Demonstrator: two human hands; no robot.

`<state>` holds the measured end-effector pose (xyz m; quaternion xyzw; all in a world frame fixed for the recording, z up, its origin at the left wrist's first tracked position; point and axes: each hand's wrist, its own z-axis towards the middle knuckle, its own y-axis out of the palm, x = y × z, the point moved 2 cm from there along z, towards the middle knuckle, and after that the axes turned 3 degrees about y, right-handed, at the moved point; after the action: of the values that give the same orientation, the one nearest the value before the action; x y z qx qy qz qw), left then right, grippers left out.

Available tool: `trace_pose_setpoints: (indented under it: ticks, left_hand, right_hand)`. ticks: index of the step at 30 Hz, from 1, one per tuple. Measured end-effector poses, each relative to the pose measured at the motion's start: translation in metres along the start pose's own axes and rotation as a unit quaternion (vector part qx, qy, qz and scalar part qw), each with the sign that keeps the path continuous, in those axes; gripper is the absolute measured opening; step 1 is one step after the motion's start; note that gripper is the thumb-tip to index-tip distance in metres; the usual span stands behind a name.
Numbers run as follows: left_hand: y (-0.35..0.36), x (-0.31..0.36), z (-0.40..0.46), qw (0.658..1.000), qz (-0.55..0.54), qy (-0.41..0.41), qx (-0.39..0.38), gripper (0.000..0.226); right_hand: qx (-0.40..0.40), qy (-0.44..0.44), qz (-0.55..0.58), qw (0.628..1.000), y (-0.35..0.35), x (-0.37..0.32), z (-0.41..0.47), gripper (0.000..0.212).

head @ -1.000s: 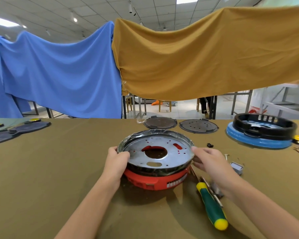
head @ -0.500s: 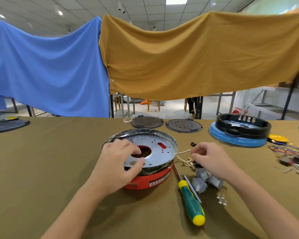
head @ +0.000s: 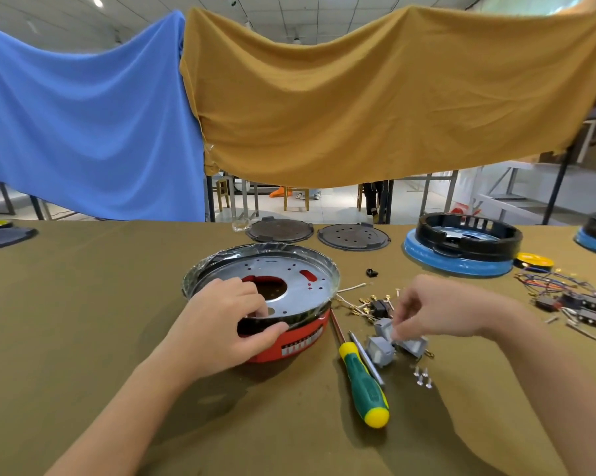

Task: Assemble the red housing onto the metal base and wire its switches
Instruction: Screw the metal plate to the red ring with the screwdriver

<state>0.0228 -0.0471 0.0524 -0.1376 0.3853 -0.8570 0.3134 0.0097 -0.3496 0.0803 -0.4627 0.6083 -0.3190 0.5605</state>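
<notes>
The round metal base (head: 289, 273) sits on top of the red housing (head: 300, 341) in the middle of the table. My left hand (head: 221, 324) grips the near rim of the base, fingers inside and thumb over the edge above the red housing. To the right lie three grey switches (head: 379, 350) and wires with brass terminals (head: 365, 304). My right hand (head: 437, 310) hangs over the switches with its fingertips pinched at a grey switch (head: 384, 328); the grip itself is partly hidden.
A green and yellow screwdriver (head: 363, 383) lies beside the housing, small screws (head: 422, 376) near it. Two dark round plates (head: 353, 237) sit at the far edge. A black ring on a blue base (head: 461, 249) stands at the right, with tangled wires and parts (head: 571, 297) nearby.
My left hand moved from the side of the base onto its near rim. My right hand left the base and went down to the grey switches on the right. The head view shifted right.
</notes>
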Motion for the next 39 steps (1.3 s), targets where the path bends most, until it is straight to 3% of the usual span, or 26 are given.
trace_pose_setpoints:
  ticks: [4,10,16,18,21,24,29,35,39]
  left_hand:
    - [0.001,0.001,-0.001,0.999,-0.008,0.001,0.031,0.036]
    - [0.005,0.002,-0.001,0.999,-0.002,0.002,0.036,0.034]
    - [0.004,0.004,-0.001,0.999,-0.023,-0.017,0.036,0.033]
    - [0.002,0.004,-0.002,0.998,-0.046,-0.035,0.04,0.031]
    - [-0.001,0.003,-0.002,0.995,-0.063,-0.055,0.046,0.03]
    - [-0.001,0.005,0.0,0.996,-0.063,-0.054,0.041,0.027]
    - [0.001,0.006,0.0,0.998,-0.041,-0.05,0.015,0.03]
    - [0.006,0.004,-0.002,0.998,0.012,-0.04,-0.042,0.046]
    - [0.008,0.005,-0.001,0.998,0.018,-0.035,-0.049,0.051]
  right_hand:
    - [-0.095,0.043,-0.068,0.992,0.004,-0.005,-0.007,0.006]
    - [-0.087,0.085,-0.152,0.981,0.012,-0.013,-0.007,0.012]
    - [-0.079,0.071,-0.162,0.981,0.015,-0.017,-0.009,0.016]
    - [-0.041,0.043,-0.119,0.991,0.008,-0.014,-0.009,0.013]
    - [0.028,-0.019,0.056,0.998,0.001,-0.017,-0.007,0.013]
    - [0.046,-0.075,0.233,0.968,0.012,-0.035,-0.004,0.005]
    - [0.105,-0.089,0.376,0.916,0.033,-0.05,0.008,0.005]
    - [0.164,-0.078,0.432,0.883,0.04,-0.047,0.013,0.006]
    - [0.18,-0.081,0.427,0.883,0.043,-0.046,0.014,0.004]
